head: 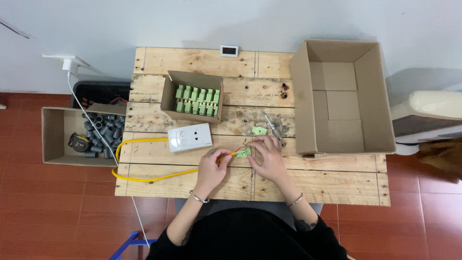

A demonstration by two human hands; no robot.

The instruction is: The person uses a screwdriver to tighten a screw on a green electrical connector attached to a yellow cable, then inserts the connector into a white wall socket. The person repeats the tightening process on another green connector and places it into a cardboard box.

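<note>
Green part (243, 152) pinched btwn left hand (211, 167) & right hand (269, 156) (touching both).

Rough wooden table (308, 185) — matt cardboard box (301, 91)

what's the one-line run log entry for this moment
left hand: holds yellow cable end | right hand: holds small green plastic terminal block | surface: wooden pallet table

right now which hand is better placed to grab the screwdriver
Right. The right hand lies next to the screwdriver, while the left hand pinches the yellow cable farther away.
</note>
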